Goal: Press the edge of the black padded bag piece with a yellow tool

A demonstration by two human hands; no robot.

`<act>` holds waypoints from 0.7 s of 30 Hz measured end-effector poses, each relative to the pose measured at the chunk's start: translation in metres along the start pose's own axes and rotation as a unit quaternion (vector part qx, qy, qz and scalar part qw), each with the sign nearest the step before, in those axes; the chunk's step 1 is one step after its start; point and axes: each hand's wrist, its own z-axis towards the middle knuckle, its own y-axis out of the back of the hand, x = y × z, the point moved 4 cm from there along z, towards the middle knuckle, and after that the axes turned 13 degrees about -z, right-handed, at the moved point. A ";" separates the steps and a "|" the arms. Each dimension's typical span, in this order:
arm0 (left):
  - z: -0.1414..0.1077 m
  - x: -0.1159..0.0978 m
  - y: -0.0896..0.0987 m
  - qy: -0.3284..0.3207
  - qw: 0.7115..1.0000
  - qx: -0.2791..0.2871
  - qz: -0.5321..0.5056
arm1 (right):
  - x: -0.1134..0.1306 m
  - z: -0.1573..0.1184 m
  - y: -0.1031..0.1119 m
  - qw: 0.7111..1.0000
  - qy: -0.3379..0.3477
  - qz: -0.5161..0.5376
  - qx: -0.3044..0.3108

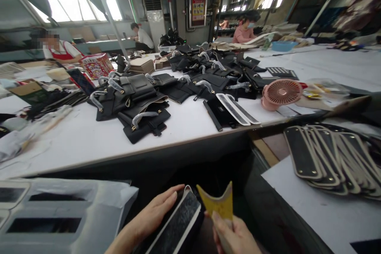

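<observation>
A long black piece with pale edges (178, 222) slants up from the bottom centre of the head view. Against its left side lies my left hand (154, 214), fingers stretched out and close together. To its right, my right hand (229, 232) is closed on a yellow tool (218, 204) with a curved notch between two points. The tool's tip stands upright beside the top end of the black piece. The lower part of the black piece runs out of the frame.
Black bags with wrapped handles (143, 91) cover the white table (190, 127). A pink fan (281, 93) stands near its edge. Stacked pale-edged panels (330, 162) lie at right, plastic-covered pieces (74, 210) at left. Several people sit farther back.
</observation>
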 end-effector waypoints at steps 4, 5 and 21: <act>-0.001 0.005 -0.005 -0.013 1.000 -0.005 0.013 | 0.013 0.016 0.004 0.996 0.012 0.014 -0.085; 0.000 0.004 -0.006 -0.017 1.000 -0.006 0.020 | 0.016 0.021 0.001 0.996 0.034 0.008 -0.076; 0.002 -0.007 -0.012 -0.043 0.995 0.002 0.085 | 0.010 0.058 -0.015 0.991 0.107 0.060 0.051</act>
